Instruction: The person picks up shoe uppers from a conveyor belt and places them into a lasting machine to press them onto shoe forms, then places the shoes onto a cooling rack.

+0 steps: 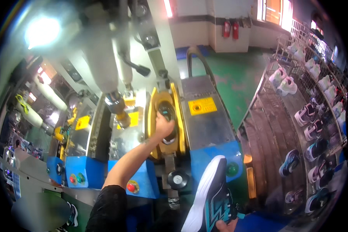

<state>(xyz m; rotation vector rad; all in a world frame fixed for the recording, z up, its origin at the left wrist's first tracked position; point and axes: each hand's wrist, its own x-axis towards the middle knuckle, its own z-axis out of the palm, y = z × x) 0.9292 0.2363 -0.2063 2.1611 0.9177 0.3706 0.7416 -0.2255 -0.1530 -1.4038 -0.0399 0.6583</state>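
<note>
My left hand [164,127] reaches forward into a press station, its fingers closed on a dark shoe [167,109]. That shoe lies lengthwise in a cradle with yellow side pads [152,127]; my hand covers part of it. At the lower edge, my right hand [227,226] grips a sneaker [212,193], its thumb against the upper. This sneaker is dark with teal markings and a thick white sole, and is held tilted, toe up. Part of the right hand is hidden by the lower edge of the picture.
Blue control boxes with a red button [132,188] and a green button [232,169] front the machine. A metal cover [203,91] flanks the cradle on the right. Pale machine arms [100,58] hang overhead at left. A rack [255,162] with several shoes stands right.
</note>
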